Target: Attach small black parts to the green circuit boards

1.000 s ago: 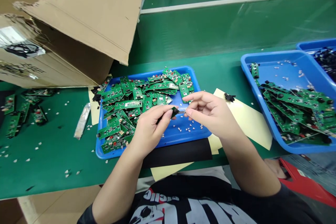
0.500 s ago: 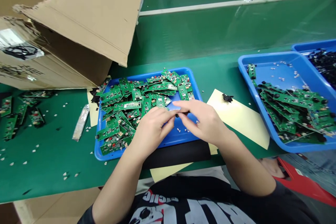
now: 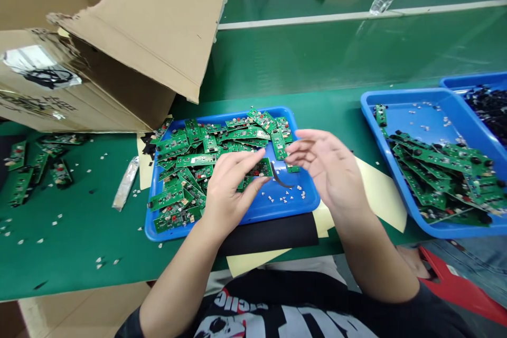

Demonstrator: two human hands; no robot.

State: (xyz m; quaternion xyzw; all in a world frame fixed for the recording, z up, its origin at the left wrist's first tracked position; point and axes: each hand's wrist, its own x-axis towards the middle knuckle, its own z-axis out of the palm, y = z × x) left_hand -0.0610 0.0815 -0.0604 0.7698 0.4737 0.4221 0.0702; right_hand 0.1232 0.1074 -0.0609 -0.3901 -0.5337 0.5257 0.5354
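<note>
My left hand [image 3: 233, 185] pinches a small green circuit board [image 3: 262, 167] between thumb and fingers, above the front part of a blue tray [image 3: 253, 215]. From the right end of that board a thin, curved black strip [image 3: 282, 179] hangs down. To the right, my right hand [image 3: 330, 171] is raised over the tray's right edge, its fingers loosely bent and apart, with nothing visible in them. A heap of green circuit boards [image 3: 196, 160] fills the tray's left and back. Small white bits [image 3: 285, 199] lie scattered on its bare blue floor.
At the right, another blue tray [image 3: 370, 96] holds stacked boards, beside a tray of black parts [image 3: 485, 108]. A torn cardboard box [image 3: 130, 26] leans at the back left. Loose boards [image 3: 19, 185] and a silvery packet [image 3: 125, 184] lie left. A yellow sheet [image 3: 382, 193] is under my right forearm.
My hands, together before, have come apart. The right hand has moved right and up and opened. The board in my left hand and its dangling black strip now show.
</note>
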